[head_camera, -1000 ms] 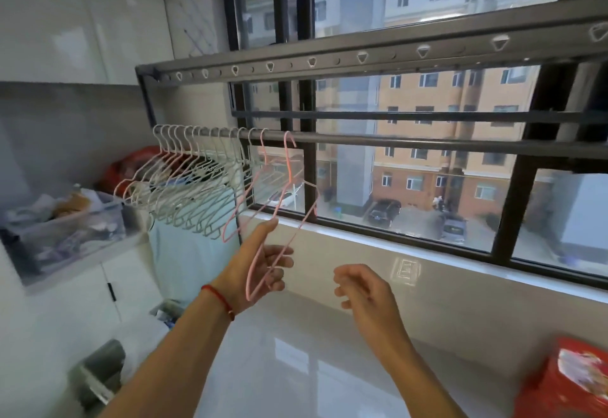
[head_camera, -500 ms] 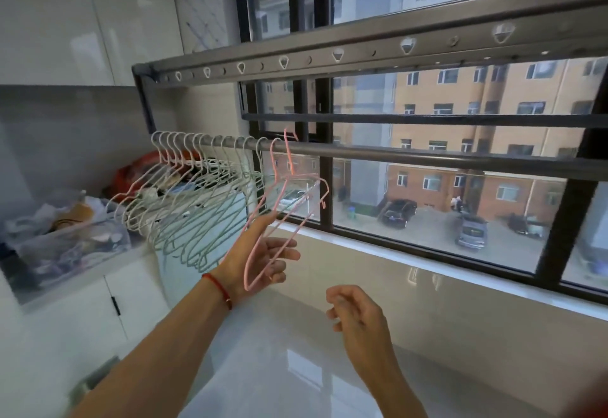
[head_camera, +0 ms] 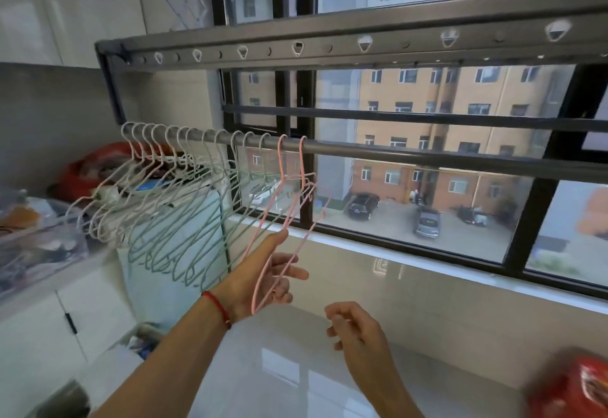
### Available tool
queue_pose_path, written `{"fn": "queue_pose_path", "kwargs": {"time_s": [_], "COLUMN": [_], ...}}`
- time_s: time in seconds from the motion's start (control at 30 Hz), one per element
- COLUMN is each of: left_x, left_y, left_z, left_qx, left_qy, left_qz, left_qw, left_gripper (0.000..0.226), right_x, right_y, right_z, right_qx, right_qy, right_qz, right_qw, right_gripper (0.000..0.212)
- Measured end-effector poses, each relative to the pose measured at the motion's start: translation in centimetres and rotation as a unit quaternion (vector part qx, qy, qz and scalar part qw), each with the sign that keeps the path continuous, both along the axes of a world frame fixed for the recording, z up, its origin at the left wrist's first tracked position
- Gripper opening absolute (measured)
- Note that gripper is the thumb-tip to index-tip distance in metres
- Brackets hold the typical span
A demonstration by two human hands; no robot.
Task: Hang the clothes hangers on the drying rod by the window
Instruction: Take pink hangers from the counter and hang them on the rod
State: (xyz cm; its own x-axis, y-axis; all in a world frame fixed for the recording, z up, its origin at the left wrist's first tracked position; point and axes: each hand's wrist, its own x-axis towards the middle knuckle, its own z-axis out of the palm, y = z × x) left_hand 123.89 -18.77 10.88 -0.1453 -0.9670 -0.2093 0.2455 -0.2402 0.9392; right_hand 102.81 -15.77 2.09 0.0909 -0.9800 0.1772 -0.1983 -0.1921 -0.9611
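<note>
Two pink hangers (head_camera: 289, 220) hook over the drying rod (head_camera: 427, 157), which runs left to right across the window (head_camera: 411, 187); their long axes slant down and toward me, lower ends in my left hand (head_camera: 263, 281). On the same rod, further left, hangs a packed row of white and green hangers (head_camera: 158, 213) (tilted the same way). My left hand is mostly spread, thumb stretched up along one pink wire, fingers loosely curled around the lower end of the other. My right hand (head_camera: 353, 328) floats nearby, fingers half-curled, holding nothing. A red string bracelet (head_camera: 218, 309) circles my left wrist.
</note>
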Motion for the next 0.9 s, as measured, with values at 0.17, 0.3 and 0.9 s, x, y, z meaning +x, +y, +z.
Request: {"fn": "queue_pose_path", "kwargs": {"time_s": [0.17,0.3,0.9], "left_x": [0.3,0.3,-25.5], "left_y": [-0.4,-0.4,10.3], "left_z": [-0.1,0.1,-4.5], "left_qx": [-0.008,-0.005,-0.320], "left_qy": [0.007,-0.008,-0.398], "left_qz": [0.011,0.013,0.046], "left_qw": [1.000,1.000,0.859], "left_gripper": [0.081,0.080,0.020], "right_x": [0.5,-0.4,-21.5], "right_y": [1.0,2.4,8.4], "right_z": [-0.7,-1.5,-2.2], "right_qx": [0.010,0.023,0.013], "right_qy": [0.020,0.030,-0.034], "right_qz": [-0.012,-0.039,-0.146], "right_qw": [1.000,0.998,0.989], "right_gripper": [0.021,0.021,0.019]}}
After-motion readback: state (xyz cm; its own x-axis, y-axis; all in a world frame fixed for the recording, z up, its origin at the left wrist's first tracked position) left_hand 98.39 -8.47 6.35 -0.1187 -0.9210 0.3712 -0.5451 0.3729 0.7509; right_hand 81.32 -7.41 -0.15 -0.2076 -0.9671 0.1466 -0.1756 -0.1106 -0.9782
